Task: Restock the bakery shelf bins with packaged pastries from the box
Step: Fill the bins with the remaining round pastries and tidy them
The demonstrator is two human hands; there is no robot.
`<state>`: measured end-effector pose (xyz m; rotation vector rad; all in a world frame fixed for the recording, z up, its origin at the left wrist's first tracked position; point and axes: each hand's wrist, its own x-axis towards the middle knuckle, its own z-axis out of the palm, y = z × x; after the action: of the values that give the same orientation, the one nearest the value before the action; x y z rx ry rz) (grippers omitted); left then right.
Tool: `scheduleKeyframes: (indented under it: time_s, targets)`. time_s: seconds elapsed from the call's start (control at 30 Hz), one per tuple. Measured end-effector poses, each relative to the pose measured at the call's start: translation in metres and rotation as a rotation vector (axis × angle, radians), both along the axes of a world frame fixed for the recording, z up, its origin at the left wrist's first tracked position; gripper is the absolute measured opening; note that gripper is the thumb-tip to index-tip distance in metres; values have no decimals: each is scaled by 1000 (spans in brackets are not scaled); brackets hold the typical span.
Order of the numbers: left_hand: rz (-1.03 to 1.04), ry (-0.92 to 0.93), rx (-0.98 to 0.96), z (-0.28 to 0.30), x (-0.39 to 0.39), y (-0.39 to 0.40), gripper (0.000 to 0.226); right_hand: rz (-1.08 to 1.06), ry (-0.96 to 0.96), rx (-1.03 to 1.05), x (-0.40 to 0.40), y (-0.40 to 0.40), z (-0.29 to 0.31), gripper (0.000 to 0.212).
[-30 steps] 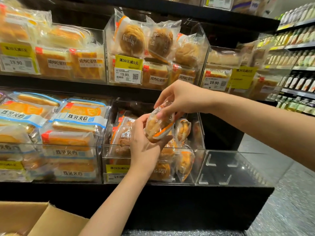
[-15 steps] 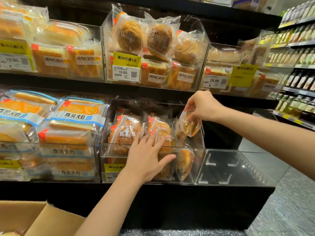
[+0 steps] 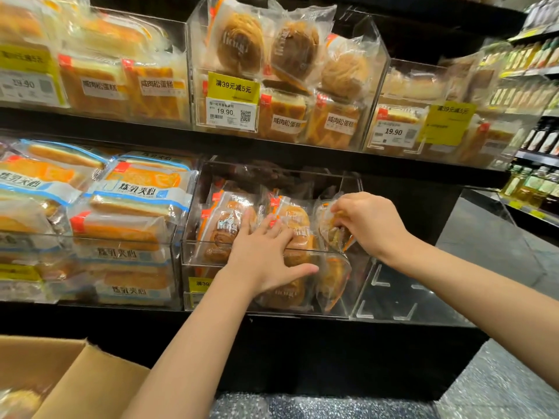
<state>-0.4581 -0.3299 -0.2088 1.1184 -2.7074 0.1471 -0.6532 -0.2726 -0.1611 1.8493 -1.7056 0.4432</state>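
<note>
Two-tier black bakery shelf [image 3: 272,343], clear acrylic bins on both levels. Work is in the lower middle bin [image 3: 260,252], between a full bin of blue-banded sandwich cakes [image 3: 139,195] on the left and a bare acrylic bin [image 3: 393,297] on the right. Cardboard box [image 3: 72,379] sits near, bottom left, flap open; one wrapped item is dimly visible inside (contents otherwise out of view). Left hand [image 3: 266,252] lies flat, fingers straight and spread, pressing the standing row of packaged pastries [image 3: 227,225] back over the bin's front wall; judged purpose: keep the row upright and from sliding forward while a gap at the right end is filled. Right hand [image 3: 366,222] has fingers curled down, grasping the top of one packaged pastry [image 3: 332,231], held on edge at the right end of the row, just beside the bin's right wall and touching its neighbours; judged a slot-in, edge-on to match the facing. Obstructions: the upper shelf edge overhangs the bin's far side, the front wall limits a low approach, and crinkled wrap may snag on adjacent packs. Upper bins hold round swirl pastries [image 3: 239,40] and labelled cake slices, with a yellow promo tag [image 3: 233,86] and a price label [image 3: 230,114].
</note>
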Motion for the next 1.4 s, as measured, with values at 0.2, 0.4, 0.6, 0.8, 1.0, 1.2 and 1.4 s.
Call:
scheduleKeyframes:
  time_s: [0.2,0.4,0.6,0.8,1.0,1.2,1.4]
  targets:
    - [67,-10,11,1,-6,5,91,-29,93,95,13,6,-13,13]
    - [65,-172,-105,4,-10,9,97,-259,-60,244,41,17,3,16]
    - [-20,4,-97,-8,-11,7,92,-343,-115,557,38,2,-6,69]
    - [-71,-6,-4,-6,-9,2,92,-362,-108,804,26,-4,-7,85]
    - [-234,427,269,6,36,14,60,-60,-303,341,56,-1,10,50]
    - [-118,531,265,16,139,18,17,259,-621,264,141,-19,26,25]
    - [149,168,427,11,248,32,5,548,-567,465,263,-30,3,23]
